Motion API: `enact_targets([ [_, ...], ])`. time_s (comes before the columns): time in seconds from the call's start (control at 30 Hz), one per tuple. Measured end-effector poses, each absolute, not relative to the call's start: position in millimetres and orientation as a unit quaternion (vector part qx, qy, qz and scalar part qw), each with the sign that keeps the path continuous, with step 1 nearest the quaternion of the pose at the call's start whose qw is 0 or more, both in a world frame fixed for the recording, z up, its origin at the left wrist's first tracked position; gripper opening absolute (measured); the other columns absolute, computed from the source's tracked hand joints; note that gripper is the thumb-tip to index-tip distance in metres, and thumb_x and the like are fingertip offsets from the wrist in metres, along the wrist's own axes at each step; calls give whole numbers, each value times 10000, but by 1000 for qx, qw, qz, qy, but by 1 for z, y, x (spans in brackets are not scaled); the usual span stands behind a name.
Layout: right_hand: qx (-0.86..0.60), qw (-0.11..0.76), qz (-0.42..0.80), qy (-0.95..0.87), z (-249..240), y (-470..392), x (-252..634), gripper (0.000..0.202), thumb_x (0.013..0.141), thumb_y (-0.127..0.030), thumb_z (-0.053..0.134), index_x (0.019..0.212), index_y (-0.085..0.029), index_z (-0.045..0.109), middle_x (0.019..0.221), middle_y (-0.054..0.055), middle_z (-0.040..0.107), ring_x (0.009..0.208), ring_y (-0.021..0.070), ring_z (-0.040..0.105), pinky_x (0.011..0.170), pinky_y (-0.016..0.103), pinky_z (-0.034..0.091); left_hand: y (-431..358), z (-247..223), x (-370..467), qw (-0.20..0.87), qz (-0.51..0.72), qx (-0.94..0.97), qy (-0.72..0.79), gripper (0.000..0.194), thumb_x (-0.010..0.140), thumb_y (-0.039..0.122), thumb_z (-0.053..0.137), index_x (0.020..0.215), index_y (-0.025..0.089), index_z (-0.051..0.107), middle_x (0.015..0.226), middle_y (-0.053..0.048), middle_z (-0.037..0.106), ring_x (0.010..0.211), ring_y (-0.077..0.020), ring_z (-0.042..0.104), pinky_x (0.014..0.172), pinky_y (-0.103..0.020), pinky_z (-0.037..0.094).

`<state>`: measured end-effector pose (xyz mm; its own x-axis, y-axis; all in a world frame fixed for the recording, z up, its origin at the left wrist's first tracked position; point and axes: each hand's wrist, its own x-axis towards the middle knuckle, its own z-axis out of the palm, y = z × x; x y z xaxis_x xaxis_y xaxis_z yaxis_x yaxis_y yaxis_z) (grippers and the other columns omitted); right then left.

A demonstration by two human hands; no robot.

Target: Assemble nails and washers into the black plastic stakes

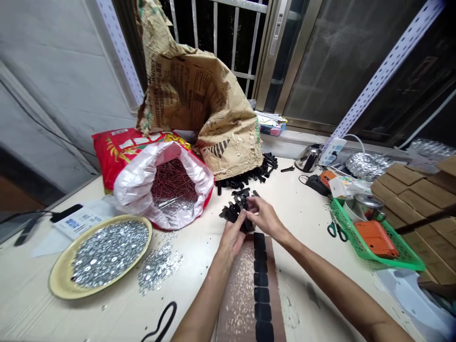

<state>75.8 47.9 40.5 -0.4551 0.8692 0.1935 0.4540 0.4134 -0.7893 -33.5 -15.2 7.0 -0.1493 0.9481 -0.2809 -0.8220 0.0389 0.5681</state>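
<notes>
Near the middle of the table, my left hand [233, 236] is closed around a bunch of small black plastic pieces [233, 211]. The fingers of my right hand [262, 216] pinch at the right side of the same bunch; which piece they grip is too small to tell. Below both hands lies a worn brown board [240, 294] with a column of black rounded squares [261, 280] along its right part. Behind the hands, more black pieces [269, 166] spill from a large brown paper sack [231, 137].
Left of the hands are an open bag of reddish nails [124, 187], a yellow dish [57, 280] of metal washers and loose washers [158, 268]. Scissors [337, 229], a green basket [395, 261] and cardboard boxes [420, 199] are at the right.
</notes>
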Motion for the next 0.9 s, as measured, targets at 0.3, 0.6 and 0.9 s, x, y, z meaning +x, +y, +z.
enact_targets([
  [0.3,-339,238,375,-829,6,65,74,446,896,-364,427,1306,-199,490,1176,106,602,1040,228,585,886,422,486,-55,13,-61,570,691,20,444,222,565,115,785,723,64,637,579,-39,615,517,-129,575,405,-220,467],
  [0.6,-401,4,-46,-915,-49,116,91,469,961,-424,249,1428,-377,253,1526,4,204,1370,309,207,980,674,257,-115,13,-81,656,678,-127,306,205,676,-15,634,869,53,634,712,-67,648,622,-112,614,572,-216,523],
  [0.9,-259,225,33,-939,-7,93,17,336,931,-305,400,1188,-179,576,1152,123,592,1060,231,538,919,381,442,-157,5,-83,605,713,-27,354,293,579,93,782,854,137,690,898,-63,682,884,-210,632,773,-362,525],
])
